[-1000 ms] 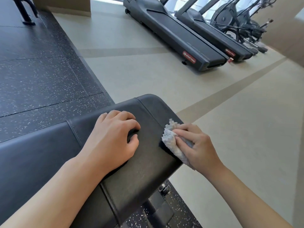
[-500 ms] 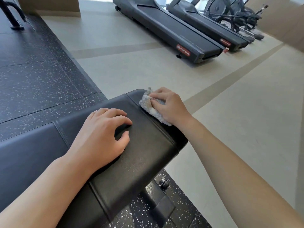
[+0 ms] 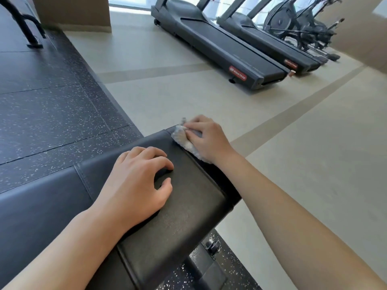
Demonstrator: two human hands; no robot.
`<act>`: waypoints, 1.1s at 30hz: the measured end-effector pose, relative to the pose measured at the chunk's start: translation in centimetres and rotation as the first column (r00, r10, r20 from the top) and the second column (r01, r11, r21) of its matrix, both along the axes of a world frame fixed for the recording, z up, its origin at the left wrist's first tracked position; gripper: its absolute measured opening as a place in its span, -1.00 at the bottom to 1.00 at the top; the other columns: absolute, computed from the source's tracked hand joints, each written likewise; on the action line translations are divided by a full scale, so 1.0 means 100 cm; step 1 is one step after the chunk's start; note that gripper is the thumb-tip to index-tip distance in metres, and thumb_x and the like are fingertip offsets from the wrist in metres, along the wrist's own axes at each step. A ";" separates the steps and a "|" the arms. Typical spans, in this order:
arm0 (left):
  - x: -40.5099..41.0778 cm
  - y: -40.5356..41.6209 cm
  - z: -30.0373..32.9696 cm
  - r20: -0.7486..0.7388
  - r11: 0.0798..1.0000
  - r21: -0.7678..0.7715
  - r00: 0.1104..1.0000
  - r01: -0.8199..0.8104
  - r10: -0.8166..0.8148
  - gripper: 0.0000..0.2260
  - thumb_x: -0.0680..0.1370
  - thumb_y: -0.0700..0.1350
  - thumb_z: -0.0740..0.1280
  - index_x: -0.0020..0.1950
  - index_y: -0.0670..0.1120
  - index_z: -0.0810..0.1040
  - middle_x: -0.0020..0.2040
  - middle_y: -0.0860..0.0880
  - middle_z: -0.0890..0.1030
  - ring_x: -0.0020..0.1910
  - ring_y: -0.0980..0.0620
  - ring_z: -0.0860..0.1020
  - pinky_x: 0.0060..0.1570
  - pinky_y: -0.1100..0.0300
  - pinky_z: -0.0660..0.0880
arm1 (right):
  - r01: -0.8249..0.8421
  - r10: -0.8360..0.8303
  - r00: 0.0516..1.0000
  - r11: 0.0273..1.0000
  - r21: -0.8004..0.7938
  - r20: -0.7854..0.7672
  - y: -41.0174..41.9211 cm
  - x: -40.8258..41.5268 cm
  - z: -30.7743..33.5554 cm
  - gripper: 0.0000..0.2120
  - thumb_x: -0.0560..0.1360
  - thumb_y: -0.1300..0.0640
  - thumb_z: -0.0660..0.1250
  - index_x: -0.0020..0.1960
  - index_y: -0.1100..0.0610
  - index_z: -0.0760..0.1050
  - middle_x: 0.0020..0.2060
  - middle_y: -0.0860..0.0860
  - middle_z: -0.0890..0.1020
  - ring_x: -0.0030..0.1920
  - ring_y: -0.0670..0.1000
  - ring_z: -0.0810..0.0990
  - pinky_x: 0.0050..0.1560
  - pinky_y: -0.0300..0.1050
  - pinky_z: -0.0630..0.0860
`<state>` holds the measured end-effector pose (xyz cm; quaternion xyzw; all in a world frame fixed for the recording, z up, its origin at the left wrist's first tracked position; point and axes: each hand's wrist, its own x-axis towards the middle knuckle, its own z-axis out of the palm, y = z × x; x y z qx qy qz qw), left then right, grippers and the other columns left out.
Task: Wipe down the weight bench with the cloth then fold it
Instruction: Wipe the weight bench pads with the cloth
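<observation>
Cloth (image 3: pixel 185 141) under right hand (image 3: pixel 206 138)

A: Bright enough?
B: Yes, daylight pours from the tall glass windows (image 3: pixel 129 1) at the top; the padded black leather bench (image 3: pixel 188 206) shows a soft sheen.
A: Sharp?
B: Slightly soft, edges bowed by the wide lens.

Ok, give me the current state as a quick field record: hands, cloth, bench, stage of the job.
left hand: rests on the bench pad, fingers curled, holding nothing
right hand: presses the cloth at the pad's far corner
cloth: bunched, pale, under the right hand, not folded
weight bench: black padded top
stage: wiping under way; folding not yet done
background: treadmills on the beige floor
</observation>
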<state>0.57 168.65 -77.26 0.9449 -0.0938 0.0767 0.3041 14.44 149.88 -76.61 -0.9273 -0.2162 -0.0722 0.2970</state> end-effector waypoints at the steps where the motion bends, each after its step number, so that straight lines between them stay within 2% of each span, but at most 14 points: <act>1: 0.000 0.000 0.000 0.003 1.000 -0.002 1.000 0.000 0.000 -0.74 0.44 0.08 0.31 0.07 0.15 0.69 0.19 0.21 0.60 0.24 0.03 0.52 0.32 -0.05 0.43 | -0.007 0.007 1.000 1.000 -0.014 0.004 0.015 0.011 0.001 -0.81 0.60 0.17 0.38 0.16 0.11 0.72 0.04 0.05 0.65 0.16 0.09 0.57 0.22 -0.13 0.43; 4: -0.002 0.000 -0.002 0.012 1.000 -0.004 1.000 -0.024 0.024 -0.73 0.44 0.05 0.31 0.08 0.12 0.70 0.20 0.16 0.61 0.25 0.00 0.52 0.34 -0.07 0.43 | -0.017 0.016 1.000 0.996 -0.090 -0.010 0.041 0.022 0.002 -0.77 0.62 0.17 0.33 0.19 0.10 0.71 0.07 0.07 0.65 0.20 0.13 0.55 0.25 -0.03 0.43; 7: -0.006 0.005 -0.002 0.004 0.997 0.000 0.997 -0.072 0.072 -0.72 0.44 0.05 0.30 0.08 0.09 0.70 0.20 0.13 0.61 0.25 -0.03 0.51 0.33 -0.09 0.42 | -0.009 0.009 1.000 1.000 -0.024 -0.001 0.029 -0.007 0.004 -0.79 0.62 0.18 0.35 0.17 0.12 0.71 0.05 0.04 0.66 0.17 0.10 0.56 0.26 0.06 0.45; 9: -0.005 0.009 -0.001 -0.002 0.994 0.005 0.994 -0.105 0.105 -0.70 0.45 0.06 0.29 0.09 0.09 0.70 0.20 0.12 0.61 0.26 -0.03 0.51 0.34 -0.10 0.41 | -0.032 0.032 0.999 0.999 0.019 0.005 0.011 -0.045 0.002 -0.82 0.61 0.17 0.38 0.15 0.11 0.71 0.04 -0.04 0.65 0.17 0.03 0.56 0.26 -0.01 0.47; 13: 0.002 0.011 -0.003 0.011 0.990 0.000 0.990 -0.143 0.143 -0.79 0.47 -0.03 0.37 0.07 0.09 0.70 0.17 0.12 0.62 0.23 -0.04 0.52 0.31 -0.09 0.42 | -0.127 0.129 0.988 0.992 -0.027 0.083 -0.015 -0.093 -0.006 -0.83 0.61 0.11 0.36 0.14 0.01 0.69 0.08 -0.19 0.60 0.19 -0.05 0.54 0.24 -0.10 0.47; 18: 0.006 0.010 -0.005 0.026 0.985 0.025 0.985 -0.168 0.168 -0.80 0.46 -0.05 0.37 0.05 0.08 0.70 0.11 0.13 0.63 0.16 -0.05 0.52 0.25 -0.06 0.46 | -0.132 0.134 0.991 0.989 -0.064 0.027 0.028 -0.040 0.000 -0.83 0.61 0.18 0.37 0.12 0.09 0.72 -0.01 -0.01 0.63 0.10 0.07 0.56 0.19 0.05 0.49; 21: 0.005 0.013 -0.002 0.052 0.966 -0.003 0.965 -0.259 0.259 -0.91 0.46 -0.07 0.39 -0.10 0.05 0.70 0.02 0.14 0.66 0.07 -0.05 0.54 0.09 -0.02 0.52 | -0.140 0.142 0.990 0.983 -0.116 0.014 0.068 -0.004 -0.001 -0.81 0.62 0.17 0.34 0.11 0.11 0.73 -0.03 0.05 0.62 0.10 0.12 0.53 0.16 0.03 0.44; 24: 0.006 0.026 0.001 0.044 0.929 -0.003 0.928 -0.371 0.371 -0.93 0.48 -0.05 0.39 -0.15 0.06 0.68 -0.01 0.14 0.65 0.06 -0.04 0.54 -0.04 0.08 0.44 | -0.144 0.145 0.989 0.980 -0.136 -0.003 0.078 -0.004 -0.001 -0.78 0.64 0.16 0.30 0.10 0.14 0.72 -0.02 0.04 0.61 0.13 0.11 0.51 0.16 0.00 0.42; 27: 0.002 0.034 0.005 0.003 0.927 -0.012 0.927 -0.376 0.376 -0.91 0.49 -0.06 0.37 -0.12 0.07 0.68 0.02 0.14 0.64 0.10 -0.04 0.53 -0.01 0.07 0.45 | -0.157 0.163 0.986 0.980 -0.119 0.043 0.054 -0.042 0.001 -0.81 0.63 0.16 0.32 0.10 0.07 0.71 -0.03 -0.03 0.58 0.07 0.05 0.50 0.15 0.00 0.42; 29: 0.001 0.035 0.008 -0.026 0.935 -0.013 0.935 -0.355 0.354 -0.88 0.49 -0.06 0.35 -0.09 0.07 0.69 0.07 0.13 0.64 0.14 -0.03 0.52 0.06 0.03 0.51 | -0.177 0.187 0.979 0.977 -0.122 0.081 0.030 -0.077 0.000 -0.82 0.62 0.13 0.33 0.14 0.02 0.69 0.05 -0.08 0.60 0.09 0.02 0.52 0.18 -0.01 0.43; 33: 0.005 0.037 0.010 -0.050 0.934 -0.023 0.934 -0.356 0.355 -0.84 0.51 -0.05 0.32 -0.03 0.06 0.69 0.10 0.12 0.64 0.17 -0.04 0.51 0.09 0.02 0.51 | -0.206 0.210 0.976 0.977 -0.058 0.061 0.014 -0.096 -0.002 -0.83 0.61 0.15 0.38 0.16 0.04 0.70 0.07 -0.15 0.61 0.15 -0.08 0.54 0.23 -0.19 0.42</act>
